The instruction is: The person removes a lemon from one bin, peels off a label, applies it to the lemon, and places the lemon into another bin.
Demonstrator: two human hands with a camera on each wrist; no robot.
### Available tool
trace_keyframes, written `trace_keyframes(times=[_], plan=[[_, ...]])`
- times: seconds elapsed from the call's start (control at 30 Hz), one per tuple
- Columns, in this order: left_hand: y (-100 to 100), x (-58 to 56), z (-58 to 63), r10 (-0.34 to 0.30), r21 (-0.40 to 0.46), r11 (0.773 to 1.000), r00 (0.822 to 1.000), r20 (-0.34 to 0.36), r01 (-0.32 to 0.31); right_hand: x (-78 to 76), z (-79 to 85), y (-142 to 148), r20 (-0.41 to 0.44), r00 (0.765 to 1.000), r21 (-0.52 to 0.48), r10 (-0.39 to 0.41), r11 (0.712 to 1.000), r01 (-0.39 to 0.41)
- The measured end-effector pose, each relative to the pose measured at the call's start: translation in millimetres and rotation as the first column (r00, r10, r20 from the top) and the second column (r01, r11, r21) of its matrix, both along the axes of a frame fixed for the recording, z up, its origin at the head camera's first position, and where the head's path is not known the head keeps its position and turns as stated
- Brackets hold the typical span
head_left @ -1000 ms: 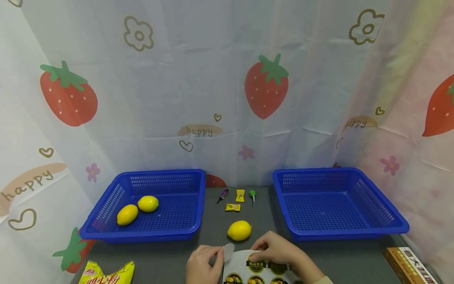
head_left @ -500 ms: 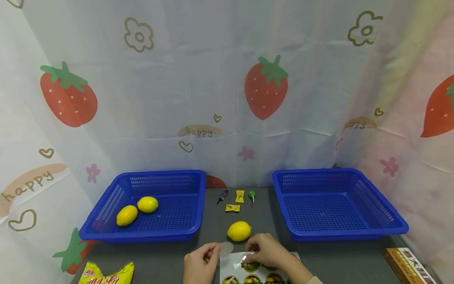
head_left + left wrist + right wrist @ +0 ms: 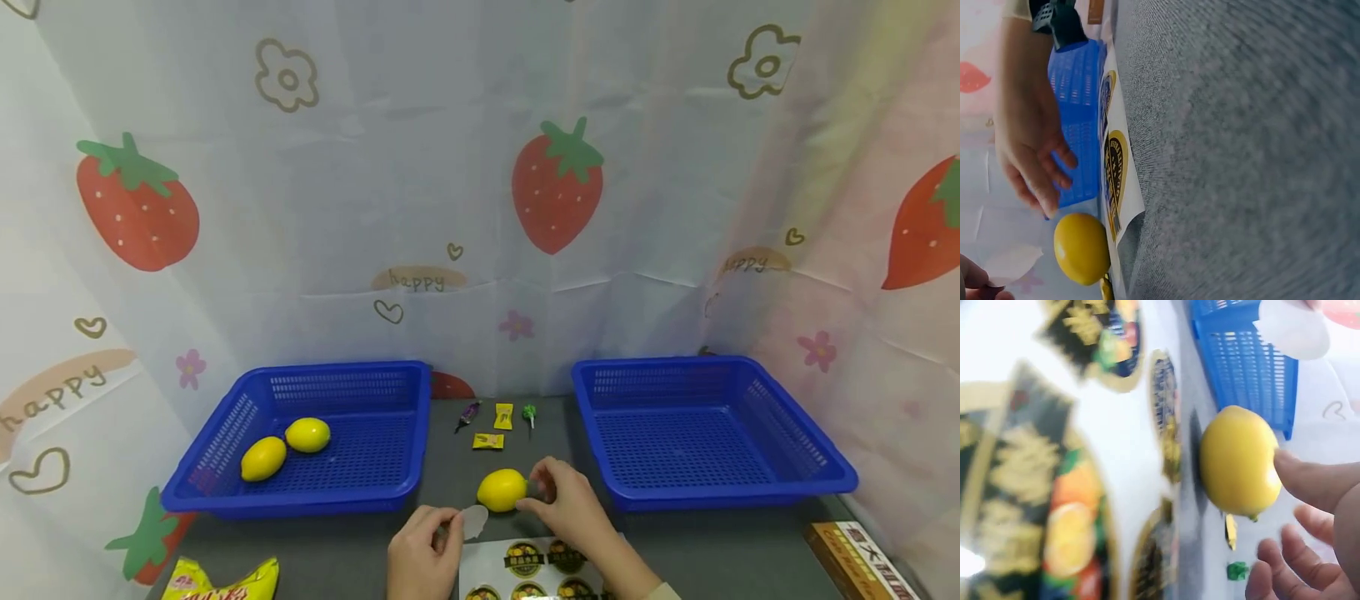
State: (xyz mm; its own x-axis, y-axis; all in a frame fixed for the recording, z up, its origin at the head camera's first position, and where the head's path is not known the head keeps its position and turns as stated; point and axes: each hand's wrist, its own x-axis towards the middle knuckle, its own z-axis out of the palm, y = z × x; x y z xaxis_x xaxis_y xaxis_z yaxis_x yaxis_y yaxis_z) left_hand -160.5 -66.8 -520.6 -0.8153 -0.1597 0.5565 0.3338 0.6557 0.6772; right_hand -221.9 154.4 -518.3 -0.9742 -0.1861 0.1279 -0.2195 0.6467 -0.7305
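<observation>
Between thumb and fingers, my left hand [image 3: 423, 550] pinches a pale round sticker [image 3: 475, 522], its whitish back showing in the right wrist view. Just beyond the sticker lies a yellow lemon [image 3: 502, 490] on the grey table. My right hand [image 3: 573, 508] reaches to the lemon's right end; the thumb overlaps its edge in the right wrist view while the other fingers stay loosely spread. Under the wrists lies a white sheet of round stickers [image 3: 480, 560], printed in black and gold with fruit pictures; its near corner curls up in the left wrist view.
A blue basket [image 3: 296, 506] at left holds two lemons; another blue basket [image 3: 712, 487] stands at right. Small candies and a green lollipop [image 3: 529, 412] lie behind the lemon. A yellow snack bag [image 3: 221, 582] is front left, a brown box [image 3: 858, 562] front right.
My right hand has left the sticker sheet and moved forward to the lemon's right side. My left hand keeps the sticker near the lemon; it tilted flatter at first. The sheet shifted slightly left.
</observation>
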Motion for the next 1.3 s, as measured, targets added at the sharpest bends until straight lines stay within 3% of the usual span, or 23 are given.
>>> trace_keyframes(times=[0.2,0.3,0.47,0.6,0.77,1.0,1.23,1.3], plan=[[-0.2,0.0,0.6,0.01,-0.007,1.0,0.999,0.034,-0.01,-8.3,4.2,-13.6,-0.015,0.994,0.088,0.106,0.991,-0.105],[-0.4,-1.2,-1.6,0.028,-0.042,0.999,1.0,-0.015,-0.028,-10.7,3.9,-18.1,0.021,0.99,0.115,0.139,0.983,-0.141],[-2.4,-3.8,-6.1,0.048,-0.086,0.995,0.993,-0.111,-0.058,-13.0,1.9,-18.0,0.065,0.991,0.102,0.121,0.987,-0.127],[-3.6,-5.0,-6.8,0.038,-0.073,0.996,0.985,-0.171,-0.051,-10.6,0.4,-10.6,0.063,0.99,0.032,0.125,0.991,-0.127],[-4.7,-6.6,-3.2,0.027,-0.069,0.997,0.969,-0.244,-0.045,-2.4,0.9,-0.6,0.115,0.977,-0.155,0.18,0.975,-0.162],[-0.1,-9.1,5.5,0.01,-0.061,0.997,0.916,-0.401,-0.038,11.2,5.3,6.2,0.176,0.952,-0.281,0.25,0.94,-0.195],[7.2,-10.1,8.6,-0.048,-0.075,0.997,0.892,-0.45,0.016,21.3,12.2,3.3,0.234,0.934,-0.403,0.27,0.901,-0.16],[9.7,-10.7,8.8,-0.066,-0.082,0.996,0.876,-0.477,0.031,23.8,13.7,2.2,0.232,0.932,-0.429,0.277,0.89,-0.158]])
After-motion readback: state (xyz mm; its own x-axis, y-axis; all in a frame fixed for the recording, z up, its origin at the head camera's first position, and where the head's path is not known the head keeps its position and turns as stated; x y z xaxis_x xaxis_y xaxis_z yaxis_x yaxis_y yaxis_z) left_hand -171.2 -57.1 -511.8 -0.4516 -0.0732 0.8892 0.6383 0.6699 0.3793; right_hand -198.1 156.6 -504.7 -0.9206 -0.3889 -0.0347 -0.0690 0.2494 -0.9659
